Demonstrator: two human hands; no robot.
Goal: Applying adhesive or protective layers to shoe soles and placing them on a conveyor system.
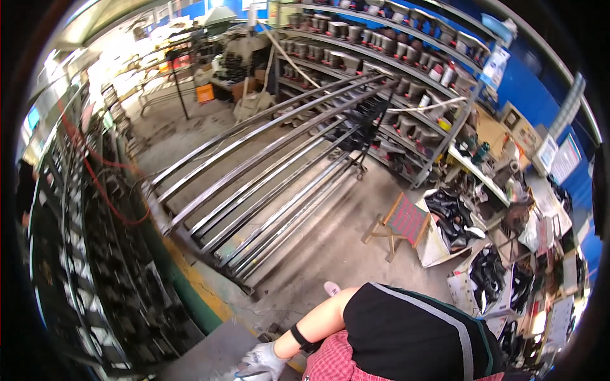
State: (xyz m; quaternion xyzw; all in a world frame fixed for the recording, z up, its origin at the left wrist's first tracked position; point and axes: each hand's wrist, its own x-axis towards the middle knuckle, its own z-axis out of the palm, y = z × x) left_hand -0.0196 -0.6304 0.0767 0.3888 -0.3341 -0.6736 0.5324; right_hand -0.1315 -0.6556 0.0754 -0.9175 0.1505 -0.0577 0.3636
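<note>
My right hand [264, 360], in a pale grey work glove, is at the lower edge, with a black band around the forearm above it. Its fingers curl down over a grey metal surface [210, 352]. Beneath them shows a small pale, bluish rounded edge, cut off by the frame, too little to name. A black sleeve with a grey stripe [438, 311] and a pink checked cloth [330, 359] lie beside the arm. My left hand is out of view.
A long rack of metal rails [254, 152] stretches across the floor. Dark racking [95, 273] stands at left. Shelves hold metal shoe-form-like pieces [381, 44] at the back. A folding stool [403, 219] and boxes of dark shoes [486, 273] stand at right. A pink shoe [331, 289] shows nearby.
</note>
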